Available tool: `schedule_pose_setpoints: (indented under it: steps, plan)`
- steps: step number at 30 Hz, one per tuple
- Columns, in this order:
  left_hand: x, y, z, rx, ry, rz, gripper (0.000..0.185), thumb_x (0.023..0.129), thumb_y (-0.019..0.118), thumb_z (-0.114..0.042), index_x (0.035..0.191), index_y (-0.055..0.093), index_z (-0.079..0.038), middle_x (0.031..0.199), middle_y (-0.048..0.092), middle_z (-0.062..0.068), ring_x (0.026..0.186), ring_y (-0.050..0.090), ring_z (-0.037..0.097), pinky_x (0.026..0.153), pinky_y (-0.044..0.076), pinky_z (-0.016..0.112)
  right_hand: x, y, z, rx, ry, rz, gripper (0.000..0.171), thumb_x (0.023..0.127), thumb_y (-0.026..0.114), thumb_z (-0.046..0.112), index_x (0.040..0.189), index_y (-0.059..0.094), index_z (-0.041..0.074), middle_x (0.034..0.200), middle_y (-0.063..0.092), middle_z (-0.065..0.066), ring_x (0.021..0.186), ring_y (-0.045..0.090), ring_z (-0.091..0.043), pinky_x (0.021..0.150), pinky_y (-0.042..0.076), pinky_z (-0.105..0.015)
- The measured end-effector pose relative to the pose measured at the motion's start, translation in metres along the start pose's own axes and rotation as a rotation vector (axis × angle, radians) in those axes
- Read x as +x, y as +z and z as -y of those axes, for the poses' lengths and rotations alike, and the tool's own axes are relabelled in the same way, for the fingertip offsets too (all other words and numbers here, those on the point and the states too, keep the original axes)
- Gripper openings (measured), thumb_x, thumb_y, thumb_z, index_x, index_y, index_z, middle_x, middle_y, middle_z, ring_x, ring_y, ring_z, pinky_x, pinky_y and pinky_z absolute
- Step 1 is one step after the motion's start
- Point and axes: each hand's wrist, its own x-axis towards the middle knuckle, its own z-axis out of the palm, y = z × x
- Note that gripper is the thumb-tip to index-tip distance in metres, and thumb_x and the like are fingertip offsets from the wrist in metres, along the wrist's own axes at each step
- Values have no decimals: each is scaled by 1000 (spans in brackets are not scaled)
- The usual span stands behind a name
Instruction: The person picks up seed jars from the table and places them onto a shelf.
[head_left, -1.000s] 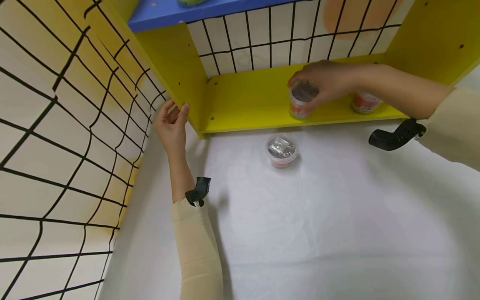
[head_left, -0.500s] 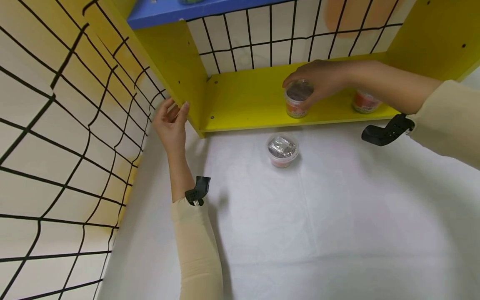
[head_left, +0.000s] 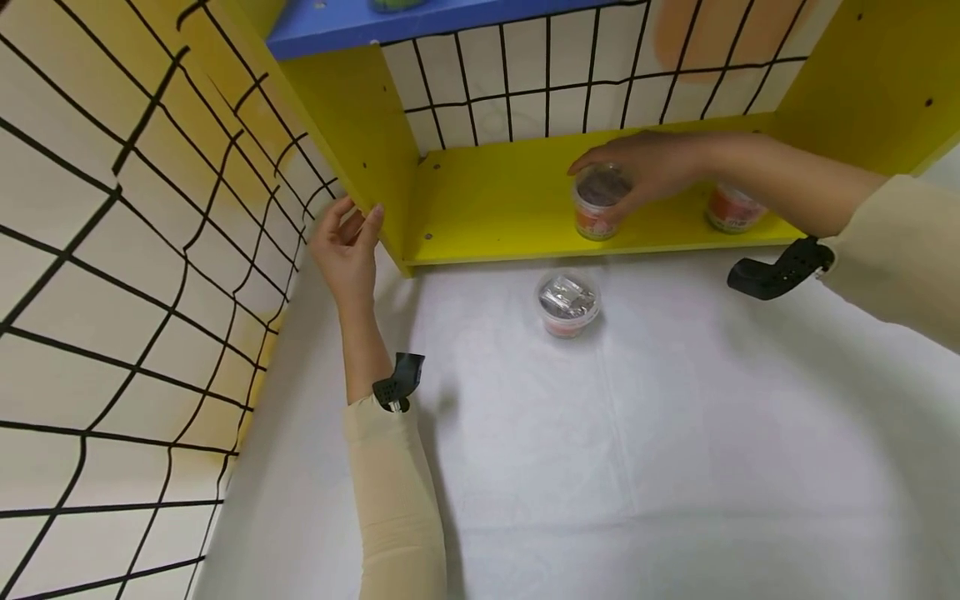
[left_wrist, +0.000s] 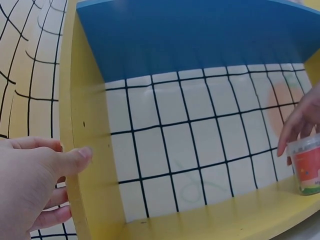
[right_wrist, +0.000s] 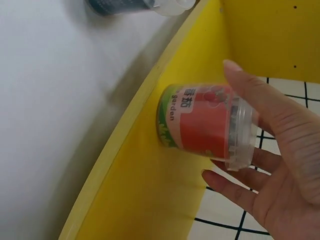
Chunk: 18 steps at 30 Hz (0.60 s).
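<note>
My right hand is curled round the top of a clear plastic cup with a red label and green lower band. The label shows "garden" and a tomato picture. In the head view the cup stands upright on the yellow lower shelf, near its front edge. My thumb lies beside the lid, with the other fingers behind it. At the left my left hand grips the front edge of the yellow side panel, thumb on the inner face and fingers outside.
Another red-labelled cup stands further right on the shelf, partly behind my forearm. A tub with a foil packet under its lid sits on the white cloth in front. Above is a blue shelf board. A black-lined wall rises on the left.
Between the two earlier frames my right hand and the cup shifted slightly left along the shelf; since then they have hardly moved. My left hand keeps its hold on the panel.
</note>
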Motion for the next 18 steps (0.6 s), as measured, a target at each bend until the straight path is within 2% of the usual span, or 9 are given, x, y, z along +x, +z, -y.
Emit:
schedule_pose_setpoints:
  steps: [4, 8, 11, 18]
  plan:
    - [0, 2, 1, -22, 4, 5, 28, 79, 73, -8, 104, 66, 2, 102, 67, 11, 87, 68, 19, 69, 56, 25, -5, 0, -1, 2, 17, -25, 93, 75, 65, 59, 146, 23, 17, 144, 30, -18, 127, 32, -40, 99, 33, -60]
    - [1, 3, 1, -36, -1, 7, 27, 78, 73, -7, 102, 67, 2, 101, 67, 12, 87, 68, 19, 69, 56, 26, -10, 0, -2, -2, 3, -107, 84, 78, 66, 55, 143, 31, 14, 145, 28, -19, 129, 27, -42, 101, 29, -63]
    - [1, 3, 1, -40, -24, 4, 26, 78, 73, -7, 102, 67, 1, 100, 68, 12, 86, 69, 18, 68, 56, 25, -13, 2, -2, -5, -29, -202, 76, 79, 67, 51, 137, 40, 11, 143, 32, -18, 129, 29, -40, 101, 29, -61]
    - [2, 3, -1, -62, -92, -7, 25, 77, 74, -6, 101, 68, -3, 97, 69, 10, 82, 69, 16, 66, 55, 22, -21, 7, 5, -103, -112, -443, 58, 79, 69, 45, 122, 56, 8, 135, 43, -16, 126, 35, -38, 105, 26, -59]
